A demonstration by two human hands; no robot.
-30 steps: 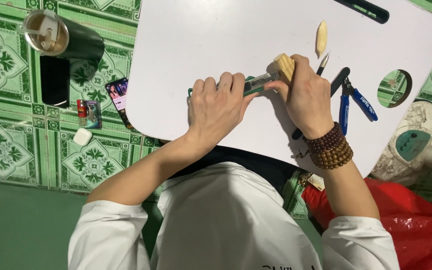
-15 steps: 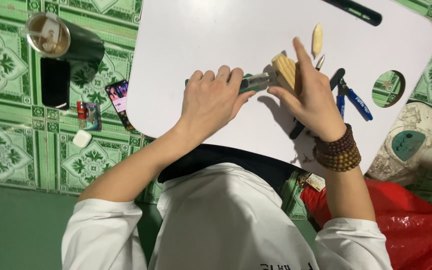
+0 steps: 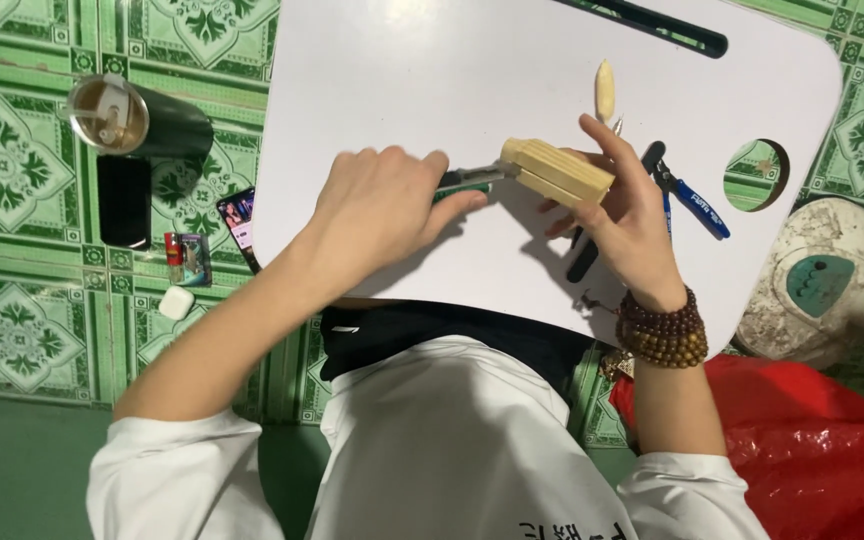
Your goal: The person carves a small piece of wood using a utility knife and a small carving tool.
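Carving | your left hand (image 3: 377, 205) grips the green-handled knife (image 3: 472, 180), blade at the pale wood block (image 3: 557, 172) | your right hand (image 3: 627, 215), now re-gripped underneath, holds it above the white tray (image 3: 432, 70).

Wooden block (image 3: 558, 172): pale, light-yellow wood, roughly rectangular, with parallel grooves or ridges running along its upper face. It is raised above the white bench (image 3: 432, 80), tilted with its left end slightly higher, and gripped at its right end by the right hand (image 3: 630, 215). Carving tool (image 3: 472, 180): slim, with a green handle and a grey metal shaft. It lies nearly horizontal in the left hand (image 3: 377, 205), its tip touching the block's left end.
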